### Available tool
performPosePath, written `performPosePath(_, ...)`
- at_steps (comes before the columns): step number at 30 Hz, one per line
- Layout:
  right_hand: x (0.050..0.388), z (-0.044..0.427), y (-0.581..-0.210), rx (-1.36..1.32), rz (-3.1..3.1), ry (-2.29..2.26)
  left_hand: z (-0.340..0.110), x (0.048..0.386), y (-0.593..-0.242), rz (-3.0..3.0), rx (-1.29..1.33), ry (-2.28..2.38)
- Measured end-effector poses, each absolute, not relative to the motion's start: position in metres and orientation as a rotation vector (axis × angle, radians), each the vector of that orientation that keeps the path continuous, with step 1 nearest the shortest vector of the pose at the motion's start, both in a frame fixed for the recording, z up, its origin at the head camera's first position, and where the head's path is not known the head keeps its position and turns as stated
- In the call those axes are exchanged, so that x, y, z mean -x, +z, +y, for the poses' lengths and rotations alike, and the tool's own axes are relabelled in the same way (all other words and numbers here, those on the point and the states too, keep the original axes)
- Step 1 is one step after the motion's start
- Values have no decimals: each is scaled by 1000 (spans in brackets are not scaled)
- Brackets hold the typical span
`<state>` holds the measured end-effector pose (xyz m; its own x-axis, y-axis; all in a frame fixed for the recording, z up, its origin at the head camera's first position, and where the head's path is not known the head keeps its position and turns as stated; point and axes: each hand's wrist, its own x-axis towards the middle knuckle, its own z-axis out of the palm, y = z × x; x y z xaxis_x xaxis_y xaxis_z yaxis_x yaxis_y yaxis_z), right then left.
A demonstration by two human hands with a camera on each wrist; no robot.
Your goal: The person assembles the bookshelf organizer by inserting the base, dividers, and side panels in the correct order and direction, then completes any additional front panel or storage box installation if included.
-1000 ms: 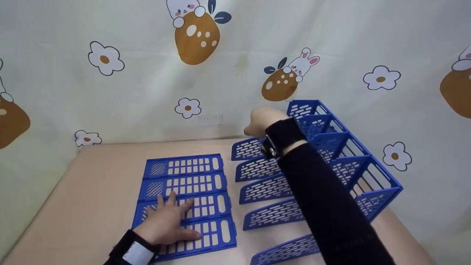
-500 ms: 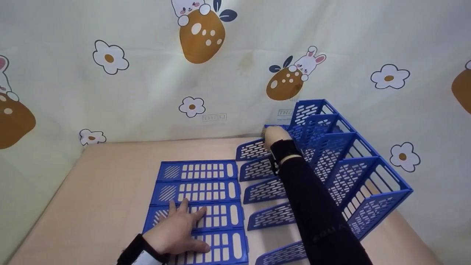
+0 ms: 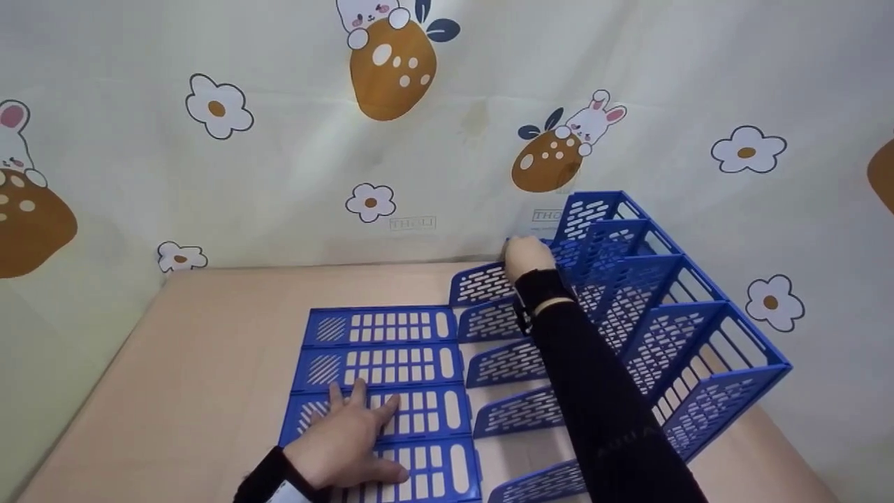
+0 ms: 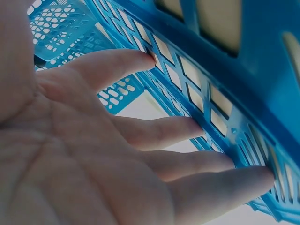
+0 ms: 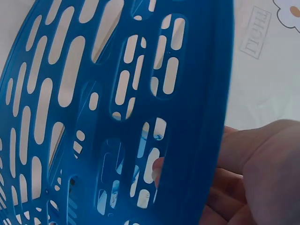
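My left hand (image 3: 346, 440) lies with spread, straight fingers on a blue slotted panel made of several joined sections (image 3: 391, 367); in the left wrist view the fingertips of the left hand (image 4: 154, 140) touch its grid. At the back, my right hand (image 3: 529, 258) is at the far end of the blue file rack (image 3: 688, 307). The right wrist view shows the right hand (image 5: 234, 173) with bent fingers round the edge of a perforated blue divider (image 5: 197, 112), one fingertip showing through behind it. Part of that grip is hidden.
Upright dividers stand in a row between the panel and the rack's tall compartments, the nearest divider (image 3: 545, 482) at the front edge. Behind the table (image 3: 209, 335) hangs a cloth (image 3: 293, 154) printed with flowers, rabbits and strawberries.
My right hand has come down and slightly right onto the rack's far end. The panel and my left hand have shifted right towards the dividers; the whole view has also moved slightly.
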<state>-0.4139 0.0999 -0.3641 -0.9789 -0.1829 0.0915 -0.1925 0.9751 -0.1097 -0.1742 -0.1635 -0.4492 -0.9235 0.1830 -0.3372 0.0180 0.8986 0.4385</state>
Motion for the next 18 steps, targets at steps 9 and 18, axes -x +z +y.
performPosePath(9, 412, 97, -366, -279, -2991, 182, -163, 173, -451, 2702, -185, 621)
performPosePath(18, 410, 89, -366, -263, -2993, 197, -166, 173, -448, 2712, -207, 616)
